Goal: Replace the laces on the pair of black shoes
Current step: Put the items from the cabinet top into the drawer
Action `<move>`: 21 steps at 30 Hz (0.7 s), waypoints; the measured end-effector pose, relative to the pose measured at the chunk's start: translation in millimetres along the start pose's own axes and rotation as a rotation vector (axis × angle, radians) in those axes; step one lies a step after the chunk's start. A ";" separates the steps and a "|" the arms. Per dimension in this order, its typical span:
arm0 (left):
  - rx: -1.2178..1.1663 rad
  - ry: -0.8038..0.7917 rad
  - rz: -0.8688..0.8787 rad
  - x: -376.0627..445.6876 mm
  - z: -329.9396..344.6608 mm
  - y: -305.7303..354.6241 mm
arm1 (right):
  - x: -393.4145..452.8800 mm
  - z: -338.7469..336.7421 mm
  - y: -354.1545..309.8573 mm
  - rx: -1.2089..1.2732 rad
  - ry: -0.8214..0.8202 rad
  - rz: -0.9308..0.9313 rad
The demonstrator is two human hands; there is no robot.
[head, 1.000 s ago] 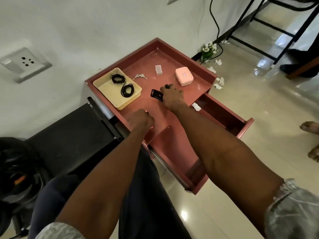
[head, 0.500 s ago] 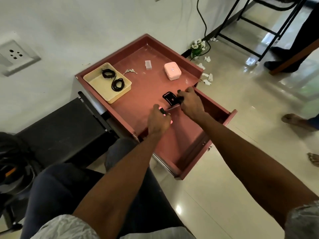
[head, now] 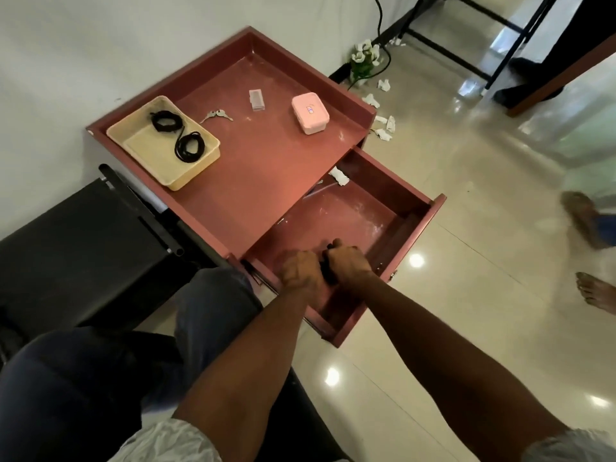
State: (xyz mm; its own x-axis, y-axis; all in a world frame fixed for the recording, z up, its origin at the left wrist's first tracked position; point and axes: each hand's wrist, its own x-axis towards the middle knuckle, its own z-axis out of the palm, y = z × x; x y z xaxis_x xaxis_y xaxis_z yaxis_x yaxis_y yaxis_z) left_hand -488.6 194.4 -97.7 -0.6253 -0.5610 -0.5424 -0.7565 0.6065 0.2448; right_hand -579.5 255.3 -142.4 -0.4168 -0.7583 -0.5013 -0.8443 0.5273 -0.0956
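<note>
Two coiled black laces (head: 165, 121) (head: 190, 146) lie in a beige tray (head: 150, 150) on the left of the red cabinet top (head: 260, 168). No shoes are in view. My left hand (head: 298, 271) and my right hand (head: 348, 265) are pressed together over the near end of the open drawer (head: 353, 211). Both have curled fingers around a small black object (head: 328, 276) that is mostly hidden between them.
On the cabinet top lie two keys (head: 216, 115), a small clear box (head: 256, 100) and a pink case (head: 310, 113). A black seat (head: 83, 235) stands at the left. Paper scraps (head: 383, 126) and another person's feet (head: 596, 291) are on the tiled floor at the right.
My right hand lifted the small black object off the cabinet top and brought it toward me. My left hand joined it, and both now hold it over the drawer.
</note>
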 end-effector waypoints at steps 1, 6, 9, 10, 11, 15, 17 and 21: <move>-0.006 -0.042 -0.020 8.7 3.7 -2.2 | 2.7 5.0 1.1 -0.016 -0.022 0.011; -0.218 -0.286 -0.201 32.6 17.5 -14.8 | 10.6 13.2 8.1 0.017 -0.068 0.065; -0.171 -0.324 -0.199 38.0 25.2 -17.5 | 12.0 11.6 8.8 0.043 -0.109 0.094; -0.128 -0.336 -0.188 39.0 27.9 -18.1 | 11.9 10.9 7.8 0.044 -0.117 0.099; -0.101 -0.334 -0.175 38.9 29.3 -18.0 | 12.3 11.0 7.5 0.042 -0.118 0.107; -0.020 -0.265 -0.132 40.8 31.6 -18.6 | 8.9 5.9 4.8 -0.004 -0.109 0.109; -0.039 -0.206 -0.117 40.2 25.1 -16.2 | 7.8 -5.7 6.9 0.030 -0.084 0.101; -0.121 -0.010 0.023 51.5 -27.0 -10.4 | 22.0 -56.4 28.5 0.189 0.104 0.146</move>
State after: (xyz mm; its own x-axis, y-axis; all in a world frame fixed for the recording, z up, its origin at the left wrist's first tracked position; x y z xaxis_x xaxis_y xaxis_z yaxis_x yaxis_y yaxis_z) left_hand -518.2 144.0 -106.6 -0.6413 -0.5419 -0.5432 -0.7599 0.5467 0.3517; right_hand -631.8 232.1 -107.6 -0.5700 -0.6993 -0.4313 -0.6990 0.6886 -0.1927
